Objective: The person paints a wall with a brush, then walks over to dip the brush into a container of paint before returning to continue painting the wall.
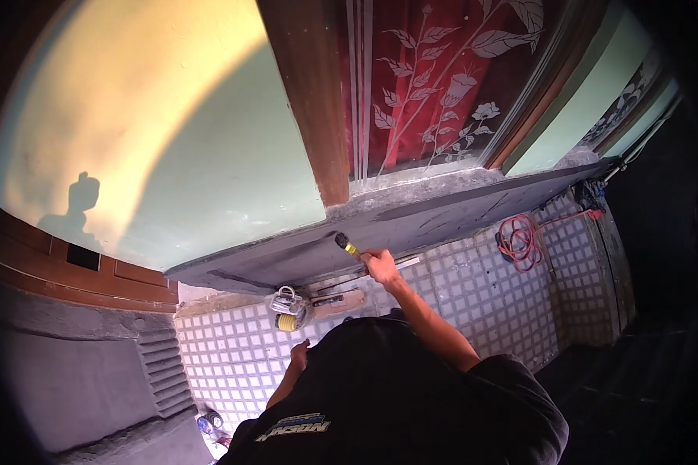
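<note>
In my right hand [380,266] is a paintbrush [350,248] with a yellow-banded handle, my fingers wrapped round it. Its dark bristles are right at the grey lower wall [372,231], where darker patches show around and left of the tip. My left hand [299,354] hangs low beside my dark shirt, its fingers mostly hidden. Nearest to it on the floor is a clear container with a handle [286,297], beside a ribbed yellow item [287,322]. A pinkish flat piece [343,304] with a dark tool on it lies just to the right.
A tangled red cable [520,244] lies on the tiled floor [473,310] at right. Above the grey wall is a window [442,93] with etched flowers and red curtain, next to a pale green wall [240,147]. Small items [209,422] stand at lower left, near grey steps [163,372].
</note>
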Available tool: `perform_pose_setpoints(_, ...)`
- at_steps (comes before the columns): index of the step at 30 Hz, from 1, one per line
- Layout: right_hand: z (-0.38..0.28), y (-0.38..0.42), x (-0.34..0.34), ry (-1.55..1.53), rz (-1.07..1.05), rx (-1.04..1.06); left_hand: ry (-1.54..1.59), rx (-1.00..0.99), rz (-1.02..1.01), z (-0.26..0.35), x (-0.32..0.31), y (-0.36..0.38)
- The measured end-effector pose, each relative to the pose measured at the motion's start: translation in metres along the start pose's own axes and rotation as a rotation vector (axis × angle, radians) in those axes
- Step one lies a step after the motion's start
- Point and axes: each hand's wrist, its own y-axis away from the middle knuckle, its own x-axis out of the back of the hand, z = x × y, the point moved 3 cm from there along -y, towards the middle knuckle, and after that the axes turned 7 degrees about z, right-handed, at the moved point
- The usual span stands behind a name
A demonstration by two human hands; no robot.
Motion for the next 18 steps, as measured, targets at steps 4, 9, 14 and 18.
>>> perform_pose_setpoints(4,0.010,-0.026,0.054,0.052,0.331,0.074,-0.056,-0.034,-0.110,-0.002,0.015,-0.022)
perform_pose_setpoints(9,0.029,-0.045,0.124,0.036,0.920,-0.035,0.031,0.169,-0.078,-0.022,0.029,-0.049)
perform_pose_setpoints(14,0.031,-0.047,0.076,0.037,0.737,0.008,-0.036,0.172,-0.101,-0.033,0.035,-0.052)
perform_pose_setpoints(18,0.009,-0.009,0.002,0.061,0.335,0.033,-0.014,0.132,-0.173,-0.034,0.038,-0.046)
